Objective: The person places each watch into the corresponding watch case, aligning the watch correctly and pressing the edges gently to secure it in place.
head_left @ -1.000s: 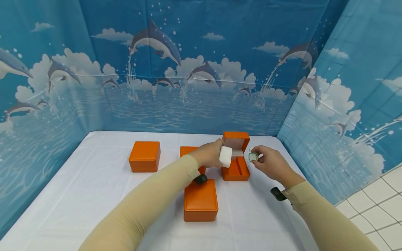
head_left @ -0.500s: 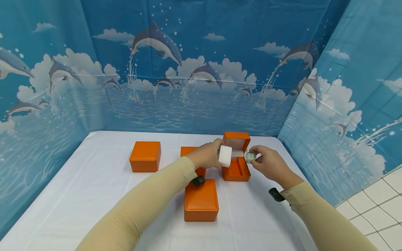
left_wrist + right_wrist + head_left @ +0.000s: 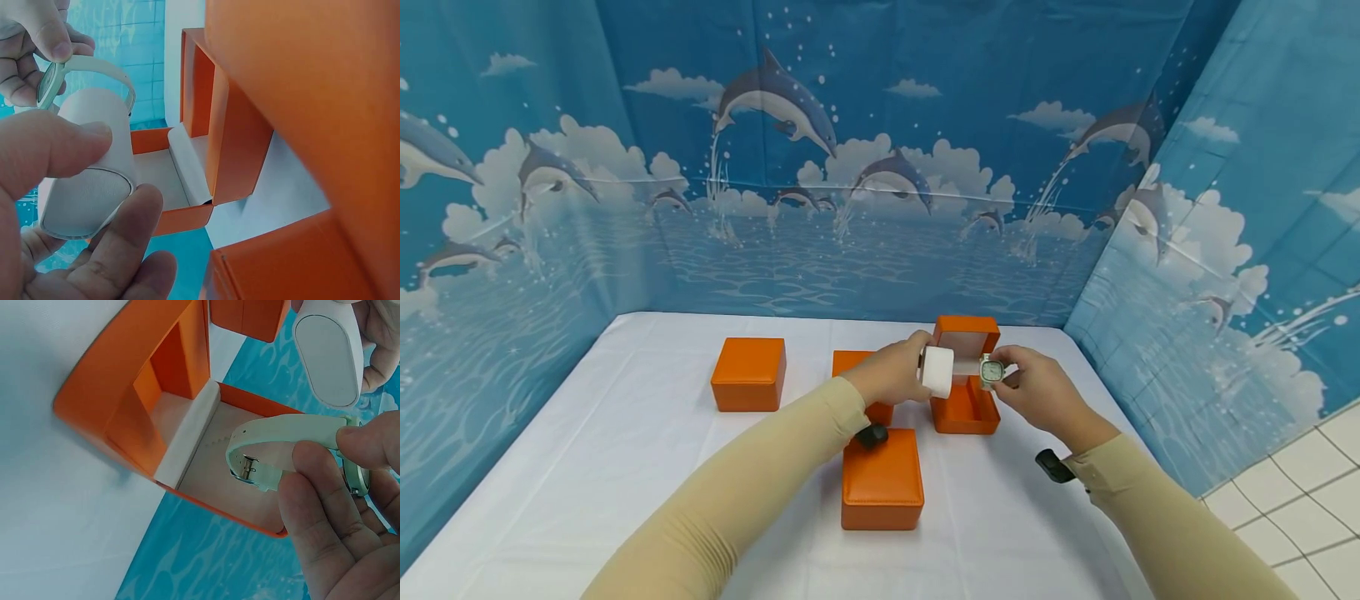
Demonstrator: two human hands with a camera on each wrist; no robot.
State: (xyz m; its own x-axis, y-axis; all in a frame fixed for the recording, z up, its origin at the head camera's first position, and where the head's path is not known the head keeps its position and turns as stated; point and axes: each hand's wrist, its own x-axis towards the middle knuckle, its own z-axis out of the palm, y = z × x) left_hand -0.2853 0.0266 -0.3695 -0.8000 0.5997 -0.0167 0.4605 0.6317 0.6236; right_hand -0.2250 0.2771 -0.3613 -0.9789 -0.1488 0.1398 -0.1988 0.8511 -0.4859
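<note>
In the head view my left hand holds a white watch cushion above the open orange watch box. Thumb and fingers lie along the cushion's sides in the left wrist view. My right hand pinches a wristwatch by its case, just right of the cushion. The watch's pale green strap is buckled into a loop, seen in the right wrist view. In the left wrist view the loop overlaps the cushion's far end; whether they touch I cannot tell. The box's divided compartment shows no contents.
A closed orange box stands at the left of the white-covered table. Another sits in front, and a third is partly hidden behind my left hand. Dolphin-print curtains border the table at back and sides.
My right hand has moved the wristwatch leftward, closer to the cushion, and the dial has turned slightly. The left hand with the cushion has stayed nearly in place.
</note>
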